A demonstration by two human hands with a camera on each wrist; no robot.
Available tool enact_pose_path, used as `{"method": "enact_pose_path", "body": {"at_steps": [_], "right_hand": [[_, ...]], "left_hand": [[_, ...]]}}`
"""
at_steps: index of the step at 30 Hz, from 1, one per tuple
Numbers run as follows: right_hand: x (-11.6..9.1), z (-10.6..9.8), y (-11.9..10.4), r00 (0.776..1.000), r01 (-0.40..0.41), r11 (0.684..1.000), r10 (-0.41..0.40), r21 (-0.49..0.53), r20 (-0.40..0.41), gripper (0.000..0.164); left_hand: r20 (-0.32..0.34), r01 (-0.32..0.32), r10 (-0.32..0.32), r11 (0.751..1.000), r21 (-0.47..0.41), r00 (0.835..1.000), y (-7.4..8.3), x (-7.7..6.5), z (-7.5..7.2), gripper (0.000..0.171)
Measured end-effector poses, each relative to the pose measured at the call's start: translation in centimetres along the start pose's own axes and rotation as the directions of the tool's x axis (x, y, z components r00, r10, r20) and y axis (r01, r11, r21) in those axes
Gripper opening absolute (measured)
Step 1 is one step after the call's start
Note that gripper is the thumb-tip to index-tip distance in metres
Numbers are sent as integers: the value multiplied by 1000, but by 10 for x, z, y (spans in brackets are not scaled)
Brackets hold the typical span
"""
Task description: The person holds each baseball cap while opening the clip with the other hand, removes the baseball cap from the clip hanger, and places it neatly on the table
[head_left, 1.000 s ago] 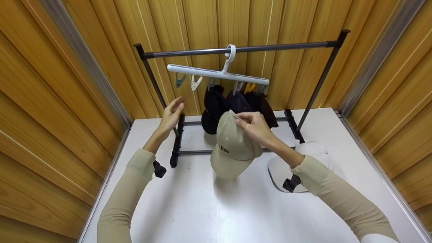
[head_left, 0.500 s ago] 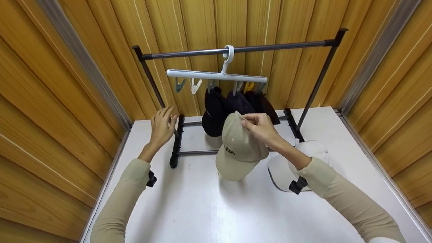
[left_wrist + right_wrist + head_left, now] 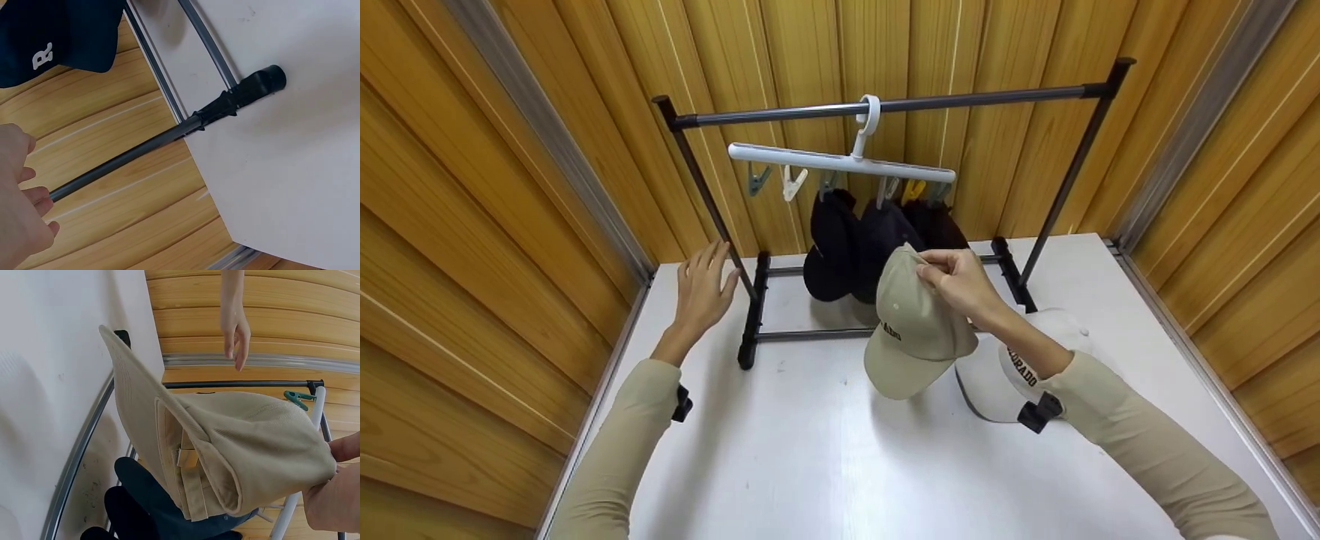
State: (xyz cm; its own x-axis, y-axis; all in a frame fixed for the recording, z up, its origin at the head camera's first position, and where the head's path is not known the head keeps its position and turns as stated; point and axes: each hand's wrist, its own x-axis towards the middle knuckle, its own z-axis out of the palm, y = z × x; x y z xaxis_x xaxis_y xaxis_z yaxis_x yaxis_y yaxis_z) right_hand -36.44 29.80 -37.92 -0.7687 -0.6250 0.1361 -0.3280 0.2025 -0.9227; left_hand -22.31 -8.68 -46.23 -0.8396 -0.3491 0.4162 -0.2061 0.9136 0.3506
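A beige baseball cap (image 3: 919, 322) with dark lettering hangs brim-down from my right hand (image 3: 960, 281), whose thumb and fingers pinch its crown. The right wrist view shows the same cap (image 3: 242, 444) from its open underside. My left hand (image 3: 703, 289) is raised beside the rack's left post, fingers extended, holding nothing. On the rack's bar hangs a white clip hanger (image 3: 840, 161). Several dark caps (image 3: 840, 240) hang from its clips on the right part. Two clips at its left end hold nothing: a green clip (image 3: 758, 180) and a white clip (image 3: 793, 184).
A white cap (image 3: 1009, 375) with lettering lies on the white table (image 3: 802, 450) at right, partly behind my right forearm. The black metal rack (image 3: 746, 345) stands at the back. Wood-panelled walls (image 3: 480, 225) enclose the table on three sides.
My right hand has carried the beige cap a little to the right. The left hand has drawn back from near the hanger's left clips, down and left, its fingers straightening.
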Motion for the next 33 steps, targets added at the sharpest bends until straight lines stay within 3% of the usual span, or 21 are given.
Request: {"method": "enact_pose_path", "body": {"at_steps": [9,16,33], "right_hand": [[-4,-10,8,1000,-24,1000,24,7,-13,35],[-13,-24,25,998,-47,999,46,-25,-40,36],[-34,-62,66,990,-128,990,123,-66,-72,37]], "left_hand": [[65,34,-33,999,-9,997,-10,-7,-6,69],[110,96,-90,994,-56,990,-21,-17,-8,74],[127,85,-80,996,-38,989,-32,-30,-2,74]]}}
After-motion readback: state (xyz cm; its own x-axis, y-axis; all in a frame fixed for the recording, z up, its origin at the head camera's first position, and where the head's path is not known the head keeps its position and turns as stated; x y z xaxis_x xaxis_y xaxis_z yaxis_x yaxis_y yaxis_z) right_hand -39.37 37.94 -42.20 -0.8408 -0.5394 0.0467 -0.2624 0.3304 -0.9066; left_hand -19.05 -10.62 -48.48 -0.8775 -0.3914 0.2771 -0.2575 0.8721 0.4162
